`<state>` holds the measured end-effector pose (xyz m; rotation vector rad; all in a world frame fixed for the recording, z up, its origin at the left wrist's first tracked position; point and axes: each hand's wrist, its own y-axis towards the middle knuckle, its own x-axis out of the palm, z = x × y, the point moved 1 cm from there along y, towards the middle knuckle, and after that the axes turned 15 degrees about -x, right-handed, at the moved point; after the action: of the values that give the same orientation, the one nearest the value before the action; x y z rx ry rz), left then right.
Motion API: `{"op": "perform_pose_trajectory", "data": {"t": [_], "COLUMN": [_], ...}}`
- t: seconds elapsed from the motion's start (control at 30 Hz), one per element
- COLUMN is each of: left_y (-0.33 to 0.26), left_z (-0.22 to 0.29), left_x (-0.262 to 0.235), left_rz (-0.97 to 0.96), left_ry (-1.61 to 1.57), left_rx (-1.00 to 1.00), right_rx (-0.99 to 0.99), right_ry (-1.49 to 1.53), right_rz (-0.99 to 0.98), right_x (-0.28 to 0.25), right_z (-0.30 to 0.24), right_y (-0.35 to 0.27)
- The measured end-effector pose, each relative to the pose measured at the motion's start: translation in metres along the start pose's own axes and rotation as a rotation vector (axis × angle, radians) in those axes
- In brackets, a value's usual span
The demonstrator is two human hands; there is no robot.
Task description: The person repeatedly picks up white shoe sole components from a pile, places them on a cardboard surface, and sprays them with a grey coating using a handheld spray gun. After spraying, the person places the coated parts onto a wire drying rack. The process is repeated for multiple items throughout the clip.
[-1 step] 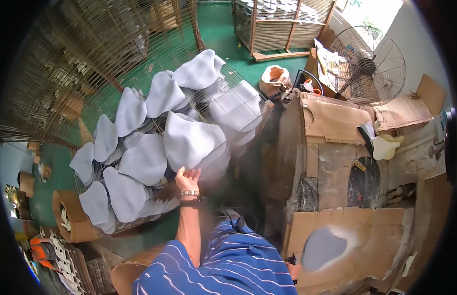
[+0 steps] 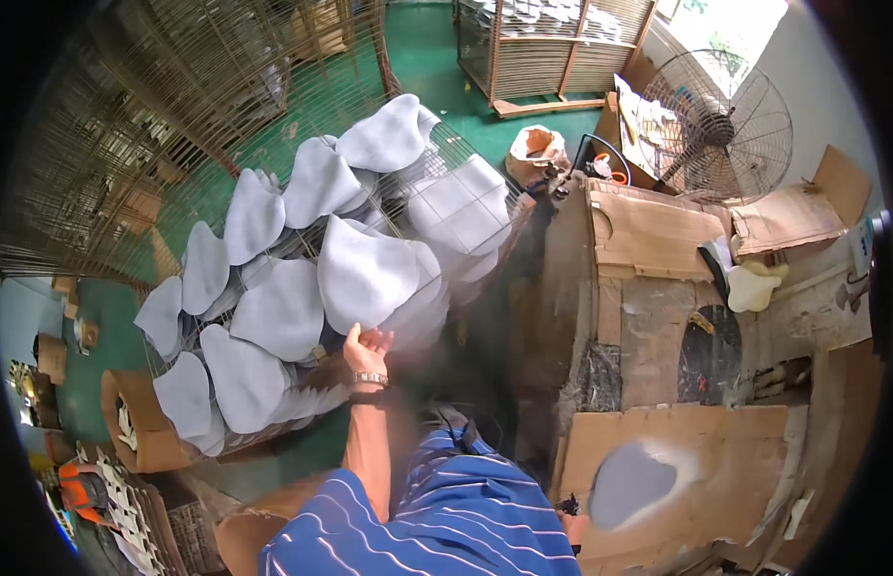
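My left hand [image 2: 368, 349] is palm up with the fingers loosely apart, at the lower edge of a curved grey-white sheet piece [image 2: 365, 274]. The fingertips are at or just below that edge; whether they touch it I cannot tell. The piece lies on a wire rack [image 2: 458, 144] among several overlapping pieces of the same kind. Low beside the blue striped shirt, only part of my right hand [image 2: 575, 526] shows, with a small dark thing at it and its fingers mostly hidden. Right of it, a flat grey piece [image 2: 633, 487] lies on a cardboard sheet [image 2: 725, 437], with whitish haze around its edge.
A cardboard-covered bench [image 2: 648, 317] stands on the right, with a large caged fan [image 2: 720, 130] behind it. A crumpled bag [image 2: 537, 156] sits at the bench's far corner. More wire racks [image 2: 178, 77] rise at the far left. A cardboard box [image 2: 144, 422] stands by the rack's near left corner.
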<state>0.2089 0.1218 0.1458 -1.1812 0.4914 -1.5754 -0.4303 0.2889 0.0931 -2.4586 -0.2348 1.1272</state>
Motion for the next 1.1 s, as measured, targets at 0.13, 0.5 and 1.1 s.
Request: {"op": "perform_pose_trajectory", "data": {"t": [0.13,0.5,1.1], "left_y": [-0.007,0.011,0.065], "left_z": [-0.002,-0.042,-0.241], "left_x": [0.009,-0.021,0.003], "left_rz": [-0.191,-0.922,-0.348], "left_ry": [0.145,-0.233,1.968], "left_rx": [-0.170,-0.403,-0.842], "right_rx": [0.025,0.368,0.330], "right_ry": [0.180,0.269,0.395], "right_rz": [0.101,0.274,0.937], "right_x": [-0.008,0.014,-0.061], "right_z": [-0.037,-0.051,-0.230], "right_y": [-0.007,-0.008,-0.171]}}
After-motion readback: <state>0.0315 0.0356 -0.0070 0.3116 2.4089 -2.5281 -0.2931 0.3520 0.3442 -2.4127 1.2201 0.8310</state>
